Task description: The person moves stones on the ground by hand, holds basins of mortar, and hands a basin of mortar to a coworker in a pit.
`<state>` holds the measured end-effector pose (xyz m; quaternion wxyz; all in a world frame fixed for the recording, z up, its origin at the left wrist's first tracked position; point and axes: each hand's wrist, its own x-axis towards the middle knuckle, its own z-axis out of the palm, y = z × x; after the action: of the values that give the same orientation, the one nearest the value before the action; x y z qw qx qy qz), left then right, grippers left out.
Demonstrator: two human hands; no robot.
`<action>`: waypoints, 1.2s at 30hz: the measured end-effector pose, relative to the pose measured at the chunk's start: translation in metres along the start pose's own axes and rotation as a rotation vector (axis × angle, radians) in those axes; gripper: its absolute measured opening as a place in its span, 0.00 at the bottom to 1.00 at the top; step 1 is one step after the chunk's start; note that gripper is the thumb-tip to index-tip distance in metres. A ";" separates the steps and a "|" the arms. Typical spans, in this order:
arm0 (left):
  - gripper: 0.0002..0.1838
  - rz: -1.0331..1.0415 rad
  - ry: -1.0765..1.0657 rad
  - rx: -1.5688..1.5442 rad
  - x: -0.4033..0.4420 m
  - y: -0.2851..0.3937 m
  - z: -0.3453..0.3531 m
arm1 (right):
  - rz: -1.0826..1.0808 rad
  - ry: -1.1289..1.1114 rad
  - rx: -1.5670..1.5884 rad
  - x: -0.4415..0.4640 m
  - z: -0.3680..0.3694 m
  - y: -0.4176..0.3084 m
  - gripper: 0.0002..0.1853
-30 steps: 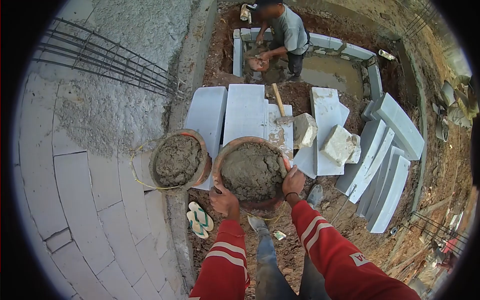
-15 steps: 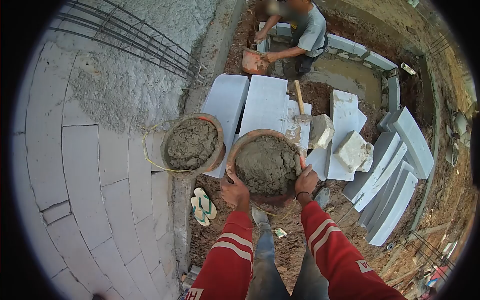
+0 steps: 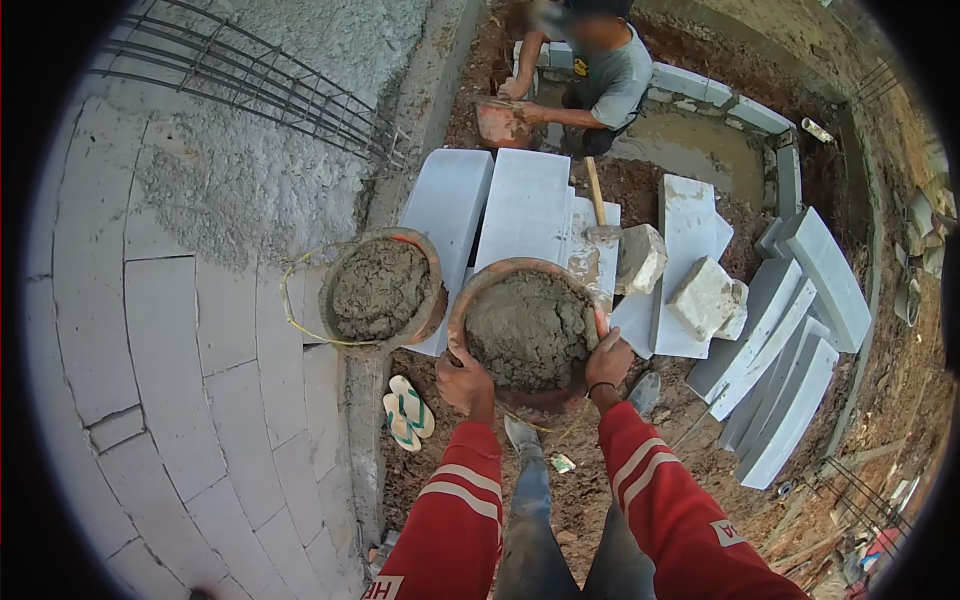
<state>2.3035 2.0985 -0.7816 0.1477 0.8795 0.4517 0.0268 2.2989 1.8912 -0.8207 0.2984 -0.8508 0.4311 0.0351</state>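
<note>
Both my hands grip the rim of an orange bucket (image 3: 458, 325) filled with wet grey mortar (image 3: 528, 325). My left hand (image 3: 464, 382) is closed on the rim at the near left. On the near right of the same rim, my right hand (image 3: 608, 365) is closed too. The bucket is in front of my legs, at the near ends of the pale blocks; its base is hidden. Just to its left stands a second mortar-filled bucket (image 3: 437, 310), with a yellow cord handle hanging over its left side.
Pale blocks (image 3: 522, 205) lie ahead, with a wooden-handled hammer (image 3: 596, 190) on them. More blocks (image 3: 790, 350) are stacked at right. A co-worker (image 3: 615, 85) crouches beyond, hands at another bucket (image 3: 503, 125). Flip-flops (image 3: 408, 412) lie at left, beside the block wall (image 3: 200, 400). Rebar (image 3: 250, 75) sticks out upper left.
My hands and the bucket they hold have barely shifted, slightly left in view. The co-worker's head and torso have moved, and the bucket at their hands has shifted slightly left.
</note>
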 end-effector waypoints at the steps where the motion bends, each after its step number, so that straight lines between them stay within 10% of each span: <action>1: 0.35 -0.008 -0.019 -0.010 0.000 0.001 -0.002 | 0.002 0.002 0.003 -0.001 -0.003 -0.002 0.29; 36: 0.37 -0.074 -0.083 -0.035 -0.001 0.005 -0.004 | 0.030 -0.075 -0.028 -0.002 -0.012 -0.006 0.30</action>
<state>2.3064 2.0956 -0.7761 0.1824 0.8598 0.4770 -0.0075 2.3001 1.8887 -0.8076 0.3019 -0.8465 0.4316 0.0774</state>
